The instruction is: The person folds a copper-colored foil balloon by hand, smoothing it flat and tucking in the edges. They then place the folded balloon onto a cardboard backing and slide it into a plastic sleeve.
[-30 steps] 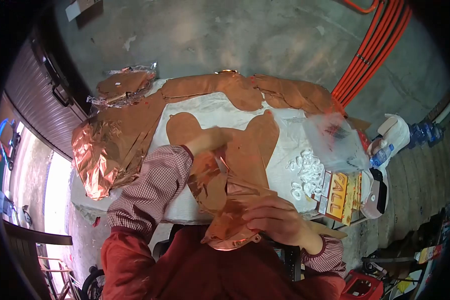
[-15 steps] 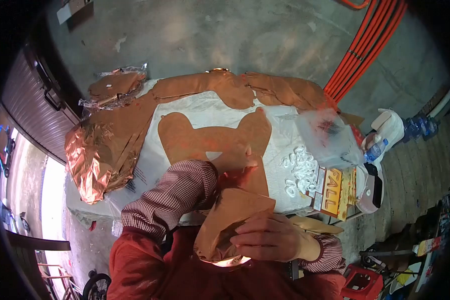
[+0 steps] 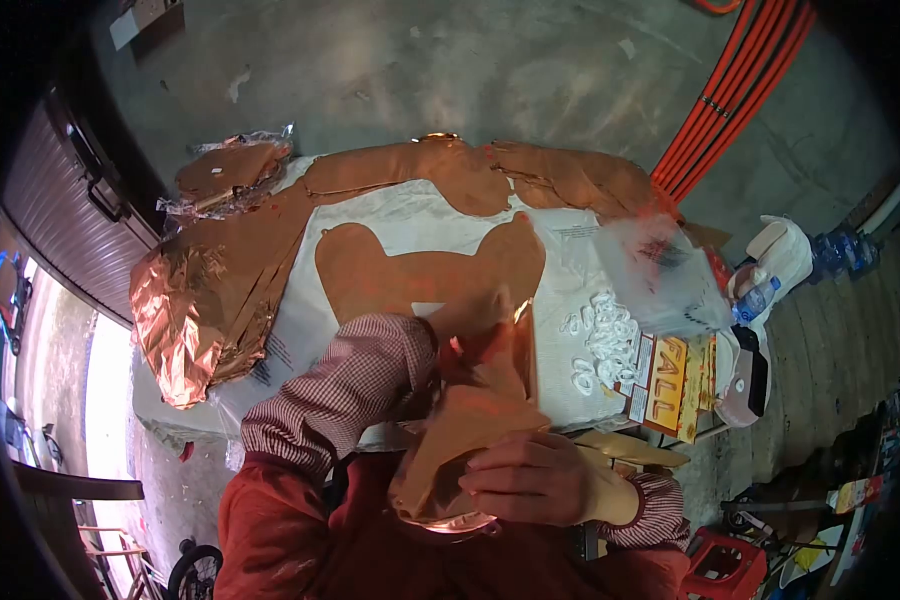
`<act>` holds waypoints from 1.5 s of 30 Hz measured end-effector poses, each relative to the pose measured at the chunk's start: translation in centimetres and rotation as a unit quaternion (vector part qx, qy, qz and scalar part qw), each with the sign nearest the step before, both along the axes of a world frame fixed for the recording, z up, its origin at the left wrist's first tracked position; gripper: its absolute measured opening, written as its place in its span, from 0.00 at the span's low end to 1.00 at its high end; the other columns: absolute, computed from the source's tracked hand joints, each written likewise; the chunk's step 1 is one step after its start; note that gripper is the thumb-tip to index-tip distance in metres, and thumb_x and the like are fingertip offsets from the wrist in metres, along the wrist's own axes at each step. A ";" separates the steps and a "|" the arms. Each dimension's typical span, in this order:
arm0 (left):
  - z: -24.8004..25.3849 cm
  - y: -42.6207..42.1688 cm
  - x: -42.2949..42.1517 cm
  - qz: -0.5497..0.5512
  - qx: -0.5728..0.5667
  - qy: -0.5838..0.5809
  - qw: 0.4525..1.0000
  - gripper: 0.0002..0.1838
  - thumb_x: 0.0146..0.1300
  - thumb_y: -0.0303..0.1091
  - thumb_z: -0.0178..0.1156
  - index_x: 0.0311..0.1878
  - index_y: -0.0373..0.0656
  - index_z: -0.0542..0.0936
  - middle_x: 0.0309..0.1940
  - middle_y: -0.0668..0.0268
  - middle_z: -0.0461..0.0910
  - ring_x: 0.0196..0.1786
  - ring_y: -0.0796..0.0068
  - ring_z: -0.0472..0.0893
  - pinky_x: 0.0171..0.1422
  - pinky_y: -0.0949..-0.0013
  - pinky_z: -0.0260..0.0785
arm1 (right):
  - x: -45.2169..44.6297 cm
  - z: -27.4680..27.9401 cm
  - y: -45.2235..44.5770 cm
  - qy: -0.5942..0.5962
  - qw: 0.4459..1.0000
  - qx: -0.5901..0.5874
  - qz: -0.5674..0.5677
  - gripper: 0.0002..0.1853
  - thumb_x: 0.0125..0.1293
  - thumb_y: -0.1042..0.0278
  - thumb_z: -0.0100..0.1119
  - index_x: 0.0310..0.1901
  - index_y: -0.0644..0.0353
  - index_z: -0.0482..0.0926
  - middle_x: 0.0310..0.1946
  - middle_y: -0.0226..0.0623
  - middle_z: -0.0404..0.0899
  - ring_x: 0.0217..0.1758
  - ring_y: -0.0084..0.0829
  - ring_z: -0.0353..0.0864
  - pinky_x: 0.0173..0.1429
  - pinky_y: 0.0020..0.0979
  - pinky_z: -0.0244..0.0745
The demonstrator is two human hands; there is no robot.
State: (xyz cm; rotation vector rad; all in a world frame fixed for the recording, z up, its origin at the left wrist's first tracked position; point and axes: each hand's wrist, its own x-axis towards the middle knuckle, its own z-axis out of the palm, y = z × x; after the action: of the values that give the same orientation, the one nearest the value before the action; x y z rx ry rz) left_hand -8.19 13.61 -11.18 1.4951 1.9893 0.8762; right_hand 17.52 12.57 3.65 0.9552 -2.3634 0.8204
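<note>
A flat, uninflated copper-coloured foil balloon [image 3: 370,280] with two rounded ear-like lobes lies on the white-covered table. My left hand [image 3: 470,318] reaches across its middle. Its fingers are smeared by motion, beside a raised, shiny strip of foil along the right edge. Closer to my body, the lower part of the foil is folded into a pointed flap [image 3: 480,425]. My right hand [image 3: 530,480] is closed over this flap at my lap, fingers together and thumb hidden. Whether the flap and the eared sheet are one piece is hard to tell.
Crumpled copper foil [image 3: 205,310] covers the table's left side, with more foil pieces [image 3: 580,180] along the back. White rings [image 3: 605,340], a clear plastic bag [image 3: 660,275], a printed card [image 3: 667,385] and a water bottle [image 3: 755,300] are on the right.
The foil's right edge has lifted and folded near my left hand, whose fingers have shifted slightly and blurred. The flap's upper corner has changed shape. My right hand stays nearly in place.
</note>
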 end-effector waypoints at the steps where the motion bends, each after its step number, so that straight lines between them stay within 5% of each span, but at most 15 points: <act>1: 1.3 0.7 -0.6 -0.006 -0.029 0.033 0.999 0.10 0.51 0.32 0.68 0.33 0.39 0.79 0.29 0.62 0.81 0.30 0.70 0.78 0.36 0.67 0.69 | 0.0 0.2 0.1 0.002 1.000 0.005 -0.008 0.12 0.53 0.71 0.65 0.42 0.56 0.81 0.47 0.31 0.82 0.52 0.34 0.79 0.51 0.35 0.80; 3: 5.0 0.9 -2.0 0.117 0.167 -0.121 0.972 0.08 0.57 0.33 0.67 0.34 0.41 0.79 0.29 0.71 0.79 0.30 0.81 0.75 0.35 0.71 0.68 | 0.0 0.9 0.6 0.012 0.999 0.018 -0.023 0.12 0.52 0.70 0.65 0.41 0.56 0.82 0.46 0.32 0.82 0.51 0.34 0.79 0.51 0.35 0.80; 5: 10.6 -0.2 -3.8 0.048 0.293 -0.175 0.939 0.07 0.62 0.33 0.65 0.35 0.42 0.78 0.29 0.75 0.76 0.33 0.87 0.73 0.36 0.76 0.67 | 0.3 1.7 1.0 0.020 0.999 0.032 -0.039 0.12 0.52 0.70 0.65 0.40 0.56 0.82 0.45 0.32 0.82 0.51 0.34 0.79 0.51 0.36 0.80; 8: 14.8 -2.5 -7.0 0.137 0.292 -0.179 0.930 0.04 0.64 0.30 0.63 0.37 0.41 0.78 0.29 0.74 0.76 0.33 0.88 0.74 0.37 0.78 0.66 | 0.4 2.2 1.6 0.023 0.994 0.061 -0.086 0.12 0.50 0.71 0.65 0.38 0.57 0.82 0.43 0.32 0.83 0.51 0.35 0.80 0.52 0.35 0.80; 10: 14.7 -4.6 -9.9 0.117 0.255 -0.192 0.940 0.04 0.66 0.29 0.61 0.39 0.40 0.78 0.28 0.74 0.76 0.33 0.87 0.73 0.36 0.79 0.65 | 0.1 1.2 1.7 0.012 0.990 0.068 -0.125 0.13 0.48 0.75 0.66 0.38 0.58 0.82 0.42 0.34 0.83 0.50 0.35 0.80 0.51 0.35 0.79; 14: 5.1 -7.3 -15.3 0.176 0.214 -0.117 0.954 0.05 0.67 0.29 0.60 0.42 0.39 0.79 0.28 0.75 0.75 0.30 0.85 0.72 0.35 0.78 0.65 | -1.4 -4.0 1.4 -0.038 0.988 -0.006 -0.150 0.15 0.46 0.79 0.65 0.39 0.58 0.82 0.44 0.34 0.83 0.49 0.36 0.80 0.51 0.34 0.78; 17: 1.7 -10.0 -14.9 0.262 0.071 -0.115 0.955 0.09 0.67 0.31 0.60 0.46 0.36 0.79 0.29 0.73 0.76 0.31 0.83 0.73 0.38 0.77 0.67 | -2.0 -7.5 1.2 -0.116 0.973 -0.020 -0.198 0.16 0.47 0.82 0.64 0.41 0.60 0.81 0.44 0.36 0.82 0.49 0.38 0.80 0.51 0.36 0.77; 20: 0.0 -11.6 -13.5 0.276 0.059 0.033 0.959 0.15 0.66 0.32 0.61 0.51 0.33 0.78 0.33 0.64 0.79 0.36 0.73 0.78 0.44 0.71 0.70 | -2.6 -9.5 1.4 -0.141 0.960 -0.038 -0.239 0.16 0.49 0.82 0.63 0.42 0.62 0.80 0.44 0.38 0.82 0.48 0.41 0.80 0.51 0.37 0.77; 22: -0.1 -12.6 -12.2 0.275 0.174 0.168 0.931 0.20 0.63 0.33 0.62 0.55 0.32 0.75 0.41 0.54 0.80 0.45 0.60 0.80 0.52 0.64 0.71 | -2.9 -10.3 1.4 -0.143 0.951 -0.042 -0.272 0.14 0.50 0.82 0.63 0.41 0.63 0.80 0.42 0.39 0.82 0.47 0.43 0.80 0.50 0.38 0.77; 23: -0.2 -13.5 -11.6 0.270 0.129 0.153 0.942 0.27 0.65 0.40 0.60 0.62 0.35 0.71 0.56 0.46 0.75 0.61 0.50 0.73 0.64 0.57 0.65 | -3.0 -10.6 1.4 -0.147 0.951 -0.044 -0.268 0.14 0.50 0.82 0.63 0.41 0.63 0.80 0.42 0.39 0.82 0.47 0.43 0.80 0.50 0.38 0.77; 24: -0.8 -14.3 -11.0 0.273 0.123 0.150 0.942 0.27 0.65 0.40 0.60 0.62 0.35 0.71 0.56 0.46 0.75 0.61 0.50 0.73 0.64 0.57 0.65 | -3.0 -10.9 1.5 -0.142 0.953 -0.034 -0.265 0.15 0.50 0.82 0.62 0.42 0.62 0.80 0.43 0.38 0.81 0.47 0.43 0.79 0.51 0.39 0.75; 26: -2.1 -15.9 -9.8 0.244 -0.033 0.348 0.905 0.36 0.68 0.53 0.53 0.70 0.38 0.62 0.68 0.50 0.64 0.72 0.52 0.61 0.72 0.53 0.56 | -2.8 -11.5 1.1 -0.147 0.955 -0.027 -0.258 0.15 0.50 0.81 0.61 0.43 0.61 0.80 0.44 0.38 0.80 0.48 0.43 0.78 0.52 0.39 0.74; 27: -2.0 -17.1 -9.5 0.209 -0.059 0.310 0.926 0.40 0.69 0.61 0.45 0.74 0.42 0.57 0.74 0.54 0.53 0.77 0.52 0.50 0.78 0.49 0.46 | -2.9 -11.7 0.8 -0.146 0.954 -0.023 -0.262 0.15 0.50 0.81 0.62 0.42 0.61 0.80 0.44 0.37 0.80 0.48 0.42 0.78 0.52 0.39 0.74; 39: 0.4 -21.1 -10.0 0.174 -0.121 0.294 0.932 0.44 0.63 0.68 0.49 0.74 0.50 0.58 0.76 0.56 0.52 0.78 0.55 0.49 0.79 0.51 0.42 | -3.4 -12.5 -3.0 -0.048 0.947 -0.014 -0.316 0.13 0.48 0.83 0.63 0.38 0.63 0.81 0.41 0.39 0.81 0.45 0.42 0.79 0.49 0.37 0.75; 45: 0.3 -18.7 -10.2 0.158 -0.085 0.286 0.941 0.41 0.63 0.61 0.56 0.73 0.49 0.60 0.74 0.52 0.55 0.77 0.52 0.51 0.78 0.51 0.45 | -3.8 -11.5 -1.9 -0.036 0.930 0.004 -0.366 0.13 0.47 0.82 0.64 0.38 0.65 0.81 0.42 0.41 0.80 0.47 0.44 0.77 0.52 0.41 0.73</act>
State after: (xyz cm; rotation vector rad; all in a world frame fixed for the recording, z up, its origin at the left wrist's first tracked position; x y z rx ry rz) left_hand -18.41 -5.07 -10.85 1.4630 2.7050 0.3813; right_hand 13.76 10.64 -7.82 -0.0050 -2.4950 0.5397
